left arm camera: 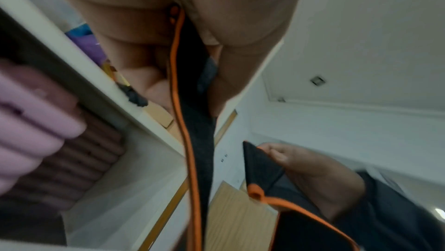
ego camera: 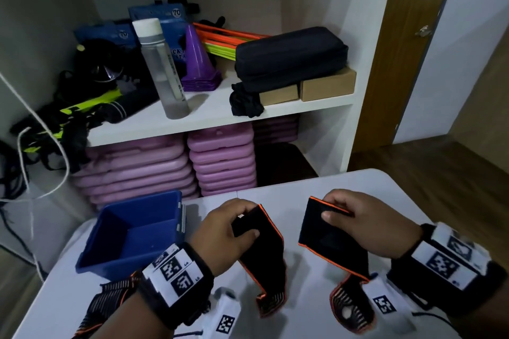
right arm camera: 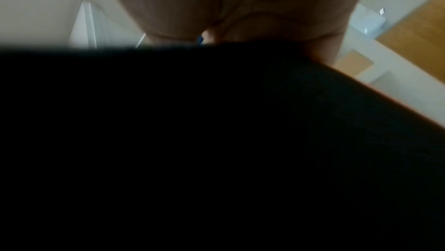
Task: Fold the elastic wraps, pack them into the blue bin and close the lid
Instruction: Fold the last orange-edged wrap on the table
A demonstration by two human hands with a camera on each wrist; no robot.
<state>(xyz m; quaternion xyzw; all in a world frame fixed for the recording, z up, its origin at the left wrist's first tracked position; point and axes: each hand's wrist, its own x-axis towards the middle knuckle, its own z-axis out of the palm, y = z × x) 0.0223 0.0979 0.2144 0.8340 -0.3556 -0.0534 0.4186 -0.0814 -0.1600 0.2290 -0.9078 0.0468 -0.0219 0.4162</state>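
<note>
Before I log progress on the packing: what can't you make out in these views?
- Blue bin: lid not seen; left hand hides its near corner.
- Third wrap: cut off by the head view's edge.
- Right wrist view: black wrap blocks nearly everything.
- Left wrist view: blurred shelf.

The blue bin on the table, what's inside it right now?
The blue bin looks empty: its bare blue floor and inner walls show, with no wraps packed. The near wall hides a strip of the floor behind it, so that part cannot be checked. No lid covers it.
</note>
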